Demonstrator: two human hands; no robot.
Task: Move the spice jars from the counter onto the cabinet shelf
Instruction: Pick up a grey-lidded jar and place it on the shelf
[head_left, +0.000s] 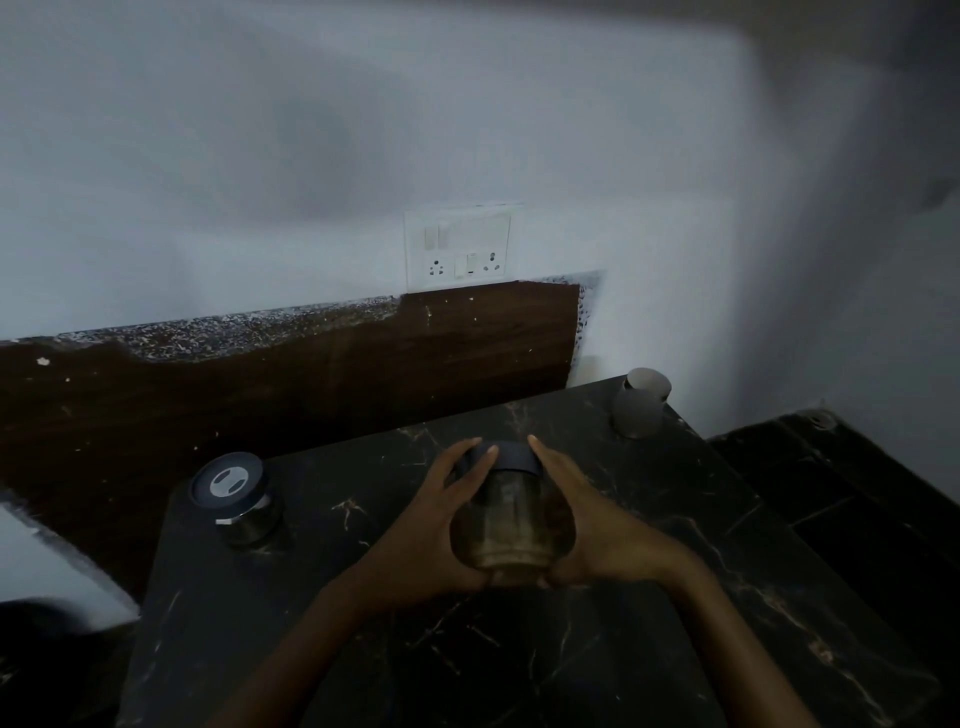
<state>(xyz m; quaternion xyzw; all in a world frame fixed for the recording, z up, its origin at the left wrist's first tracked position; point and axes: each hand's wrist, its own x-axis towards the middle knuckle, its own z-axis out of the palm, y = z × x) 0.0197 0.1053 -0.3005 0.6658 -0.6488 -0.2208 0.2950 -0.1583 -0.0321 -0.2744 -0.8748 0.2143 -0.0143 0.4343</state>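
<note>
A clear glass spice jar (511, 525) with a dark lid and brownish contents is held between both my hands, tilted with its lid pointing away from me, over the black marble counter (363, 623). My left hand (441, 519) wraps its left side and my right hand (587, 525) its right side. A second jar (236, 499) with a dark lid stands at the counter's back left corner. A third jar (639, 402), grey-lidded, stands at the back right corner. No cabinet shelf is in view.
A white wall with a switch and socket plate (460, 247) rises behind the counter above a dark wooden backsplash (260, 395). A lower black surface (857, 493) lies to the right. The room is dim.
</note>
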